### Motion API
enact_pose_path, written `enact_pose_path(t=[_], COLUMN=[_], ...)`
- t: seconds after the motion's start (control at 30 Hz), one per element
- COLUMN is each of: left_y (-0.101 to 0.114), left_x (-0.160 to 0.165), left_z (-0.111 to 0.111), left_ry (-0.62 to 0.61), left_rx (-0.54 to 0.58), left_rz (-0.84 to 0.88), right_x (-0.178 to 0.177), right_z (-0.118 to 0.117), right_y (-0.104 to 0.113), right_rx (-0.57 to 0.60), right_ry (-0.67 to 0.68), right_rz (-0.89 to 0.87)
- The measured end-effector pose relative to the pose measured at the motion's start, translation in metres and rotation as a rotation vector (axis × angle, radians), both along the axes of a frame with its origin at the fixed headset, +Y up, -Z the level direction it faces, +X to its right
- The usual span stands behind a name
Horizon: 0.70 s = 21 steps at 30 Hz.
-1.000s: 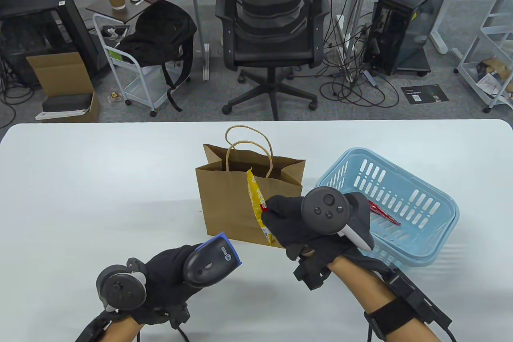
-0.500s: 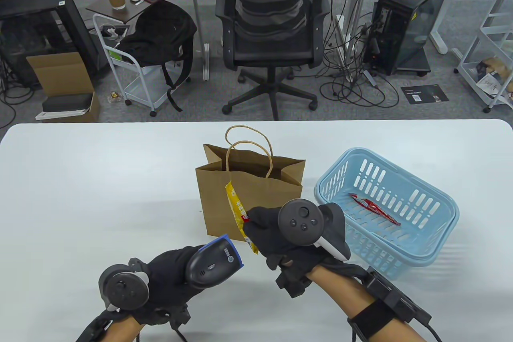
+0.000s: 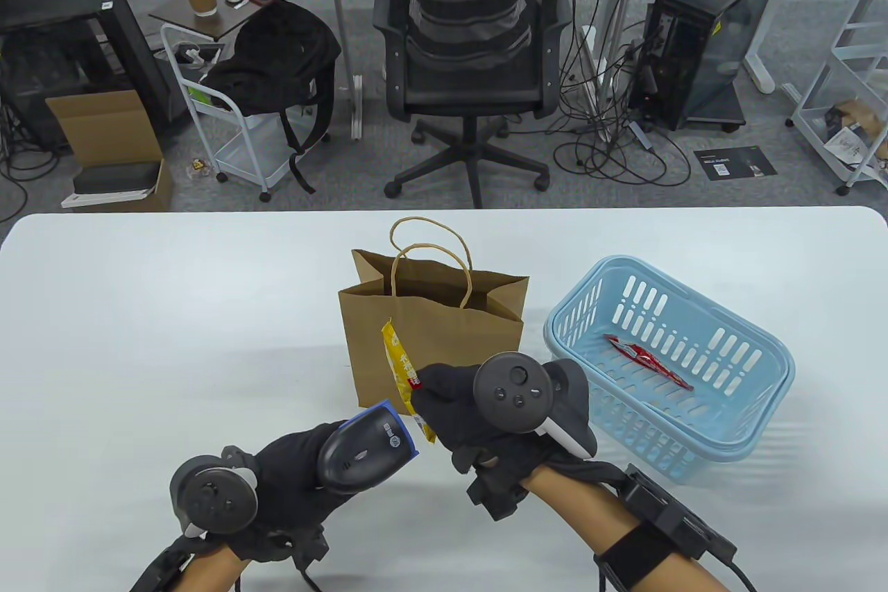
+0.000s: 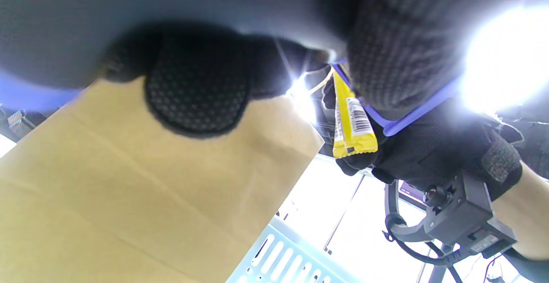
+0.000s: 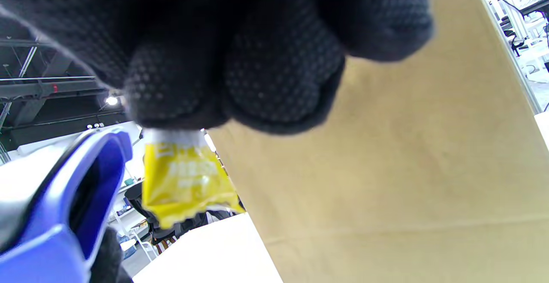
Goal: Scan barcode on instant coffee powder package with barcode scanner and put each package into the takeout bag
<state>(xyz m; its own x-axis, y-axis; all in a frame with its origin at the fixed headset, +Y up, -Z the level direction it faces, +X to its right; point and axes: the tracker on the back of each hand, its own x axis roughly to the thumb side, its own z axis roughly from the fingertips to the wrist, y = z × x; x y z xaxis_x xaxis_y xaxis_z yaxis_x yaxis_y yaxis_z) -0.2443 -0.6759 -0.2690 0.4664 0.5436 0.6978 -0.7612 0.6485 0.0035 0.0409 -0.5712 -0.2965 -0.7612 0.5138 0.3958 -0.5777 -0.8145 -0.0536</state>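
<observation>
**Yellow sachet brought to the scanner's mouth**

Leftward and toward the person the right hand (image 3: 485, 411) has carried the yellow coffee package (image 3: 402, 377) over the last second, from in front of the takeout bag (image 3: 430, 342) to just beside the nose of the barcode scanner (image 3: 364, 450). Its fingers pinch the sachet near the middle, long axis running roughly upright and leaning back toward the bag. The left hand (image 3: 277, 481) wraps the scanner's grip, blue-rimmed head aimed up and right at the sachet's lower end. From the left wrist view the barcode (image 4: 358, 118) shows on the face turned toward the scanner, though how squarely it meets the window is hard to judge there. So the scan turns on that facing: package just right of the scanner head, stripes toward it. Afterwards the bag's open top lies behind and slightly right of the right hand, the nearer hand for the drop. A red package (image 3: 645, 361) waits in the blue basket (image 3: 763, 398)
</observation>
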Motion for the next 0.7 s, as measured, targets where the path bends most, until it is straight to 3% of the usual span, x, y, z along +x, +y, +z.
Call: enact_pose_path(t=[0.27, 0.43, 0.7], left_y=[-0.002, 0.001, 0.001], left_x=[-0.026, -0.036, -0.036], left_z=[-0.019, -0.022, -0.023], left_ry=[0.072, 0.094, 0.094], left_rx=[-0.16, -0.187, -0.192], left_rz=[0.173, 0.234, 0.221], right_x=[0.02, 0.043, 0.078], right_z=[0.0, -0.003, -0.024], right_y=[0.027, 0.048, 0.05], right_rx=[0.171, 0.24, 0.219], right_ry=[-0.05, -0.108, -0.227], right_rz=[-0.214, -0.345, -0.44])
